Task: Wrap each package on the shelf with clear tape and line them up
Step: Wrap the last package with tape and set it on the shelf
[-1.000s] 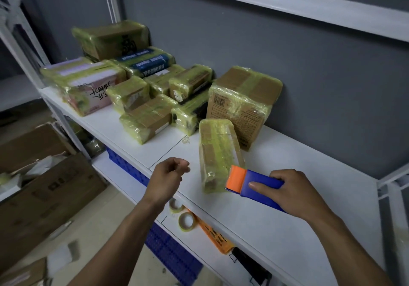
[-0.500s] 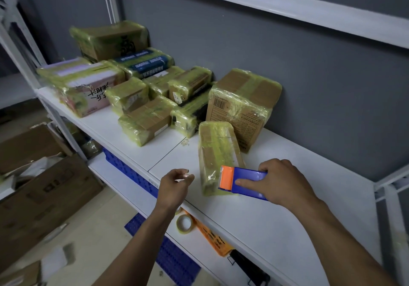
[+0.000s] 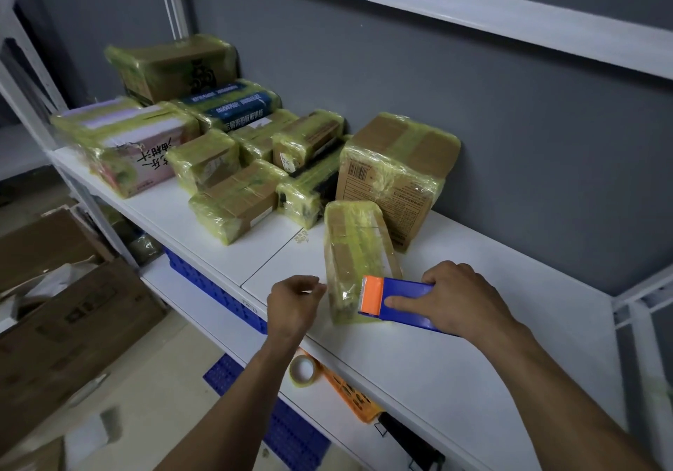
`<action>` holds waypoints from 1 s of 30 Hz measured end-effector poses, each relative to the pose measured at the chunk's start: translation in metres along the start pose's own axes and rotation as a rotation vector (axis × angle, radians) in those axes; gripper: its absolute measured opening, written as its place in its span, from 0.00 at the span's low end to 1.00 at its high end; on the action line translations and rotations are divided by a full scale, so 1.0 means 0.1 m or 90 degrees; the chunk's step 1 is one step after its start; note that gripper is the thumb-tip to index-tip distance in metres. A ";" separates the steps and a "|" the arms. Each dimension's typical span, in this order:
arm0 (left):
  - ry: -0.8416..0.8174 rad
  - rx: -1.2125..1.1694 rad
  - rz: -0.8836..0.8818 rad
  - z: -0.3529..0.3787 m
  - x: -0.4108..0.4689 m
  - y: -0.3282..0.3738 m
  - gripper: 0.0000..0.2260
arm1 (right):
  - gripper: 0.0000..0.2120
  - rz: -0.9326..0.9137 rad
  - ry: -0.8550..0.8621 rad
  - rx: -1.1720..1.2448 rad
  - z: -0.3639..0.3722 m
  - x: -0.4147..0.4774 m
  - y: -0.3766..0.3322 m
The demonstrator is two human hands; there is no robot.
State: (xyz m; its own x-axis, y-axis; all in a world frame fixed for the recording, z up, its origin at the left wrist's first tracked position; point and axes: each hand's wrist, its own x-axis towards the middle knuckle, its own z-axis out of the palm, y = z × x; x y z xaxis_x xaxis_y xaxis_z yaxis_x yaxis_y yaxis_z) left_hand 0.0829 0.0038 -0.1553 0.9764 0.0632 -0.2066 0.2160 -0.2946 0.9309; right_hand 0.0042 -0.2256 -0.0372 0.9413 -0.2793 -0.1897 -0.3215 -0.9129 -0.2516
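A narrow tape-wrapped package lies on the white shelf, its near end towards me. My right hand grips a blue tape dispenser, and the dispenser's orange head touches the package's near right corner. My left hand hovers just left of the package with thumb and forefinger pinched together, apparently on a thin end of clear tape. Behind stands a larger wrapped box. Further left is a cluster of several wrapped packages.
A grey wall backs the shelf, and white uprights stand at the right. On the lower shelf are a tape roll, an orange tool and blue crates. Cardboard boxes stand on the floor at the left.
My right hand has slid the dispenser left, up against the package's near end. My left hand has stayed pinched beside the package, shifting slightly towards it.
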 end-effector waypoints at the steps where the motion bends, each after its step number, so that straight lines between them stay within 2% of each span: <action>1: -0.024 -0.019 0.014 0.03 -0.04 0.00 0.06 | 0.30 0.001 0.001 -0.001 0.00 0.00 0.00; 2: -0.059 -0.030 0.025 0.06 -0.11 0.00 0.07 | 0.30 0.000 -0.002 -0.001 0.01 0.01 0.01; 6: -0.164 -0.063 0.039 0.23 -0.32 -0.11 0.26 | 0.29 -0.001 0.005 0.001 0.02 0.00 0.02; 8: -0.181 -0.071 0.051 0.22 -0.36 -0.13 0.27 | 0.30 0.001 0.011 -0.001 0.02 -0.01 0.01; 10: -0.209 -0.062 0.083 0.15 -0.34 -0.13 0.23 | 0.30 0.002 0.015 -0.001 0.02 -0.01 0.01; 12: -0.215 -0.065 0.187 0.06 -0.33 -0.10 0.18 | 0.31 0.001 0.021 -0.001 0.02 -0.03 0.02; 14: -0.183 -0.046 0.377 -0.02 -0.25 -0.10 0.20 | 0.31 -0.002 0.023 0.000 0.02 -0.04 0.02; 16: -0.178 0.051 0.558 -0.06 -0.12 -0.12 0.19 | 0.30 -0.003 0.021 -0.001 0.02 -0.06 0.02; 17: -0.178 0.104 0.600 -0.08 -0.05 -0.11 0.17 | 0.30 -0.002 0.016 -0.002 0.02 -0.07 0.02; 22: -0.202 0.198 0.677 -0.16 0.21 0.02 0.14 | 0.30 0.009 0.014 0.013 0.04 -0.08 0.05; 30: -0.199 0.284 0.661 -0.25 0.18 0.17 0.14 | 0.28 -0.001 0.020 0.048 0.05 -0.12 0.09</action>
State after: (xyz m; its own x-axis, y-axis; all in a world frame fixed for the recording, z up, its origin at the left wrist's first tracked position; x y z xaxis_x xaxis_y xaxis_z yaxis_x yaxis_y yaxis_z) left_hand 0.1038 0.0240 -0.1353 0.6272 -0.6228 0.4676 -0.7649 -0.3796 0.5204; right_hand -0.0106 -0.2288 -0.0421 0.9443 -0.2883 -0.1589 -0.3256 -0.8889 -0.3223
